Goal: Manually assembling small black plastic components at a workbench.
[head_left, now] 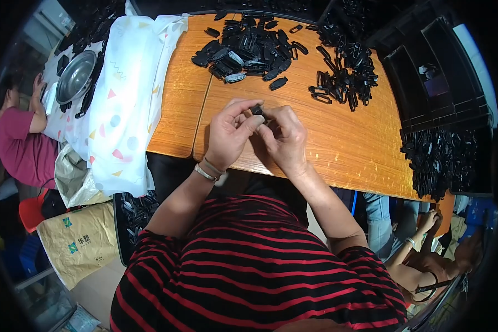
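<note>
Between my two hands, just above the near part of the wooden table (337, 145), is a small black plastic part (257, 112). My left hand (229, 130) pinches it with thumb and fingers from the left. From the right, my right hand (285, 135) closes on the same part, its thumb near the left thumb. The fingers cover much of the part, so its full shape is hidden. Beyond my hands lies a heap of black plastic pieces (252, 47), a few of them grey. One loose black piece (278, 83) rests apart at the heap's near side.
Narrow black frame-like pieces (346, 69) are piled at the far right. A black bin (437, 72) stands beyond them, with another pile of black parts (440, 157) nearer. Patterned plastic sheeting (124, 99) covers the left side. A metal bowl (76, 77) and co-workers (25, 138) are beside it.
</note>
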Demonstrator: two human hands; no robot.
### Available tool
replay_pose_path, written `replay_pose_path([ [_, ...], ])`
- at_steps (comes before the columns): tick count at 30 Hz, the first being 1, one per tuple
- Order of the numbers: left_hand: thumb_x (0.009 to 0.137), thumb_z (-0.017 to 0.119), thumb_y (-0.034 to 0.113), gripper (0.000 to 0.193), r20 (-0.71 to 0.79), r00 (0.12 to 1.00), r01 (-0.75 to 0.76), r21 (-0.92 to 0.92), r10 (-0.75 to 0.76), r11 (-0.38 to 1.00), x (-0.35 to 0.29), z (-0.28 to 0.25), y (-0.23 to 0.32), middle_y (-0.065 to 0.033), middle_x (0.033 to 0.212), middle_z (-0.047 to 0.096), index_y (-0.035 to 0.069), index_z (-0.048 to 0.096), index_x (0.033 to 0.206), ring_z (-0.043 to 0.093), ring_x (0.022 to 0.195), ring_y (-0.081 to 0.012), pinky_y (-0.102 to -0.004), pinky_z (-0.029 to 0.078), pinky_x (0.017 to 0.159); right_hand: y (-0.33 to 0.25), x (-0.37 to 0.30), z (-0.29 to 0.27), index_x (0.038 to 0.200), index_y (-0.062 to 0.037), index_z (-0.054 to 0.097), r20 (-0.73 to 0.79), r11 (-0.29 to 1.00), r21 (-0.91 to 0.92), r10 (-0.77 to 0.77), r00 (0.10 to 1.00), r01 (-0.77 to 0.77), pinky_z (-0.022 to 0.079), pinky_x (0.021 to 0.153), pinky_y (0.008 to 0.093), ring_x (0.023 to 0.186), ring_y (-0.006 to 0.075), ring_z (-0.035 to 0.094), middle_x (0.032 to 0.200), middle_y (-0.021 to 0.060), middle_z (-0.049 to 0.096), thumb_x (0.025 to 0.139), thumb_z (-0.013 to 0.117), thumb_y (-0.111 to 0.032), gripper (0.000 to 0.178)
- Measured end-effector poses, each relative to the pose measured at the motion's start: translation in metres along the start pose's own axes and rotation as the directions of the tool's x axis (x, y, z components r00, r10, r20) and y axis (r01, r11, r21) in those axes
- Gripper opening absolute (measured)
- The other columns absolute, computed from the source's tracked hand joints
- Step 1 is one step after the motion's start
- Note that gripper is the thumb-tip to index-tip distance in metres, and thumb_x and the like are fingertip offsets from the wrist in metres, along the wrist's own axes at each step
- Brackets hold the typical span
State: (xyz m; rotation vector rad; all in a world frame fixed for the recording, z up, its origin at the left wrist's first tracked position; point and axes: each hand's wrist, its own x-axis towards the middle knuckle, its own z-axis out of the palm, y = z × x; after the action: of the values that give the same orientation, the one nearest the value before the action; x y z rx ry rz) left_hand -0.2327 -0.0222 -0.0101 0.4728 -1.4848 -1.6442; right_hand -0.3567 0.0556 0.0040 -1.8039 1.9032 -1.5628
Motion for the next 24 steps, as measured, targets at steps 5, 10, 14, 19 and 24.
replay_pose_path([
  [5,0.090,0.059,0.003,0.018,0.019,0.999,-0.037,0.084,0.036,0.996,-0.004,0.007,0.013,-0.0012,0.091,0.055,-0.002,0.063,0.107,0.051,0.071,-0.0043,-0.0184,0.043,0.065,0.001,-0.006,0.006,0.112,-0.0011,0.055,-0.027,0.972,0.126,0.204,0.979,-0.199,0.052,0.063,0.0346,0.072,0.0276,0.064,0.093,0.0139,0.059,0.075,0.075,-0.006,0.042],
  [10,0.094,0.055,0.010,0.012,0.085,0.993,-0.093,0.109,0.084,0.990,-0.003,0.014,0.025,-0.0015,0.081,0.056,-0.001,0.060,0.091,0.054,0.074,-0.0074,-0.0213,0.044,0.066,-0.002,-0.013,0.003,0.121,-0.0002,0.050,0.070,0.991,0.120,-0.067,0.995,0.058,0.052,0.068,0.0341,0.078,0.0276,0.063,0.100,0.0153,0.061,0.084,0.068,-0.013,0.044],
  [14,0.095,0.055,0.011,0.014,0.125,0.992,-0.036,0.036,0.031,0.999,0.003,0.020,0.029,-0.0007,0.081,0.056,-0.001,0.060,0.091,0.053,0.073,-0.0073,-0.0218,0.045,0.067,-0.007,-0.014,-0.001,0.124,0.0000,0.049,0.099,0.978,0.195,0.060,0.993,-0.079,0.050,0.073,0.0315,0.085,0.0231,0.063,0.100,0.0149,0.060,0.088,0.064,-0.014,0.042],
  [19,0.097,0.054,0.013,0.015,0.188,0.975,0.120,-0.012,-0.116,0.993,0.008,0.024,0.016,-0.0024,0.089,0.056,-0.001,0.060,0.097,0.051,0.078,-0.0078,-0.0211,0.042,0.071,0.003,-0.017,-0.010,0.124,-0.0003,0.049,0.143,0.969,0.185,0.136,0.980,-0.162,0.049,0.080,0.0309,0.092,0.0220,0.061,0.101,0.0144,0.059,0.089,0.062,-0.010,0.039],
  [24,0.092,0.061,0.020,0.022,0.267,0.929,-0.315,0.202,0.257,0.927,0.019,0.042,0.034,-0.0056,0.089,0.057,0.000,0.062,0.102,0.052,0.077,-0.0133,-0.0240,0.042,0.069,0.009,-0.008,-0.020,0.125,-0.0011,0.048,0.029,0.908,0.410,0.079,0.996,-0.084,0.049,0.081,0.0289,0.095,0.0172,0.060,0.111,0.0099,0.059,0.091,0.065,-0.015,0.041],
])
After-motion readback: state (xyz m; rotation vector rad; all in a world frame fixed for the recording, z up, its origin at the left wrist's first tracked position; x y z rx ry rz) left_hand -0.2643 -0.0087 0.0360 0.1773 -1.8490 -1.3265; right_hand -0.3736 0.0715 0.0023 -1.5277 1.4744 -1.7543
